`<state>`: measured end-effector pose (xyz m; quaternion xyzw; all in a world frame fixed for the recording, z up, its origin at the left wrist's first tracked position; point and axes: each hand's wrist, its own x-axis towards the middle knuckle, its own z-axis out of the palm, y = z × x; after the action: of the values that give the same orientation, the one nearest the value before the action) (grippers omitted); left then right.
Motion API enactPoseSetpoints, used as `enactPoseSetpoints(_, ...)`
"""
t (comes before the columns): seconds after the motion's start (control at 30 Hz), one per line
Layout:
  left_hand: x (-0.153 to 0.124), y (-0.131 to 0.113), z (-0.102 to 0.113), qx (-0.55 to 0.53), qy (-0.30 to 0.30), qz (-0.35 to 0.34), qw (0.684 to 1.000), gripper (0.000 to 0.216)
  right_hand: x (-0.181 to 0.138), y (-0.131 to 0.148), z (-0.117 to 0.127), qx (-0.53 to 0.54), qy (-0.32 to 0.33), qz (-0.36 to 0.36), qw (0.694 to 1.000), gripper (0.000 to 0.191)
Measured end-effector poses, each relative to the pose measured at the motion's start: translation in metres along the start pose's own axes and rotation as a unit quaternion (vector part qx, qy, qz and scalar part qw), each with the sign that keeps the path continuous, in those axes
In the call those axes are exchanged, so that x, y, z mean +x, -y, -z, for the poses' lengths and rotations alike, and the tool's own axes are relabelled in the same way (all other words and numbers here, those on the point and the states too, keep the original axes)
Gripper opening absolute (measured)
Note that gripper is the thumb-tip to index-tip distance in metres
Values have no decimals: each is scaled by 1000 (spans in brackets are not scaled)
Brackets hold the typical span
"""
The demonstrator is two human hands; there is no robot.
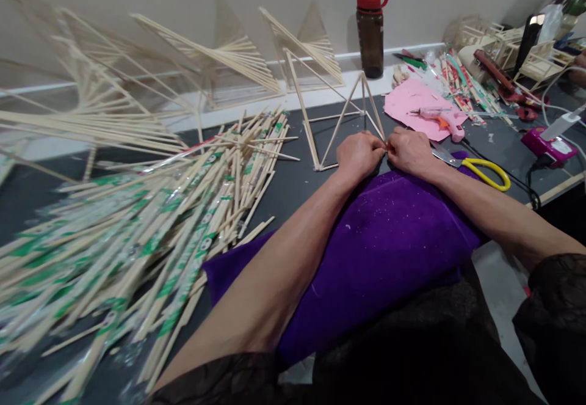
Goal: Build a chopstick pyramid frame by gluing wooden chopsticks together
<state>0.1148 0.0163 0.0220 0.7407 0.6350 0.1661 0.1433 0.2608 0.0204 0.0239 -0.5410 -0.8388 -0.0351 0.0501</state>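
Observation:
A small open frame of joined wooden chopsticks (341, 121) stands on the dark table in front of me. At its near right corner my left hand (361, 156) and my right hand (408, 151) meet, fingers pinched closed around the joint. The fingers cover the exact spot they hold. A purple cloth (389, 258) with pale specks lies under my forearms and over my lap. Just right of my right hand are yellow-handled scissors (488, 174), their blades partly behind my wrist. Beyond them a pink glue gun (442, 119) rests on a pink sheet (405, 101).
A big heap of chopsticks (183, 209), many in green-printed wrappers, spreads on the left. Twisted chopstick structures (215, 57) lean along the wall. A brown bottle (370, 38) with a red lid stands at the back. Torn wrappers (458, 81) and a purple power adapter (547, 146) with cables lie right.

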Motion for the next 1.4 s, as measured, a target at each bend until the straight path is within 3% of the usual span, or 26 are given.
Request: enactPoseSetpoints(1.4,-1,-1,2,-8,3,10,1000,29,6,-8,2,13,17,-30,999,33)
